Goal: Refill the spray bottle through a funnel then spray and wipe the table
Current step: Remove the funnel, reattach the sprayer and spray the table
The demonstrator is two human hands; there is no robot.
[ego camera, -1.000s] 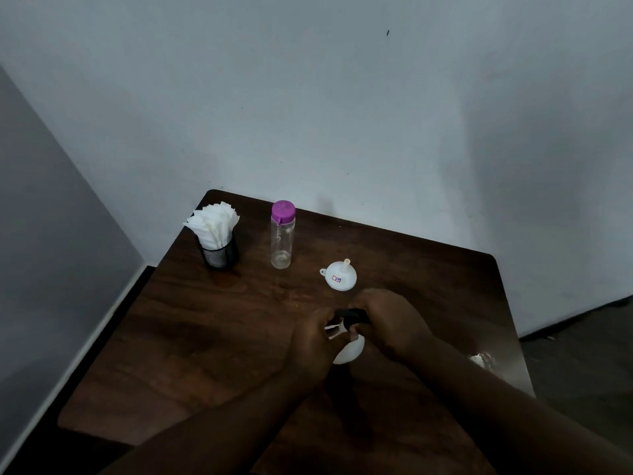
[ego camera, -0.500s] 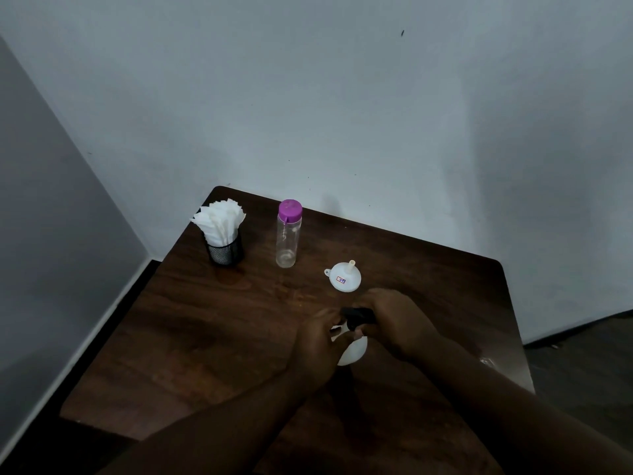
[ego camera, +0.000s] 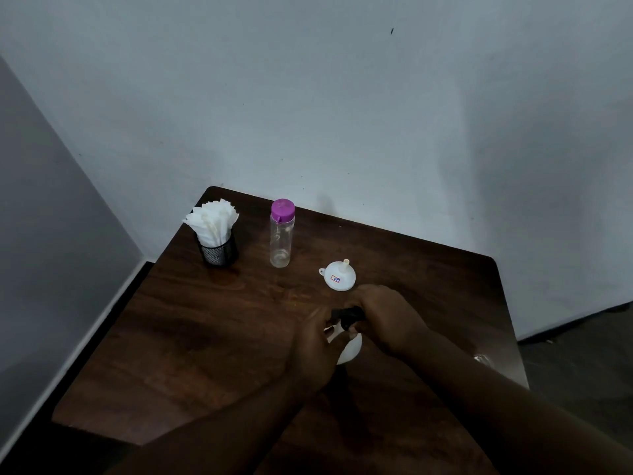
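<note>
I read this as the opening step: getting the spray head off so refilling can start. The left hand point(ego camera: 317, 344) has its fingers curled round the white body of the spray bottle point(ego camera: 350, 351), steadying it low over the worktop point(ego camera: 205, 337). The right hand point(ego camera: 387, 317) closes its fingers over the black spray head point(ego camera: 346, 315), a grip that suits twisting. Both sets of fingers are holding, neither spread, and the bottle sits between the 2 hands.

Just beyond the right fingers the white funnel point(ego camera: 339, 276) lies mouth-down, spout up, near enough to grab once the neck is open. Farther beyond the left fingers stands a clear bottle point(ego camera: 282, 234) with its purple cap on, presumably the refill supply. To its left is a black mesh cup point(ego camera: 219, 252) of white napkins point(ego camera: 212, 221), likely for wiping. Whether the head has loosened I cannot tell.
</note>
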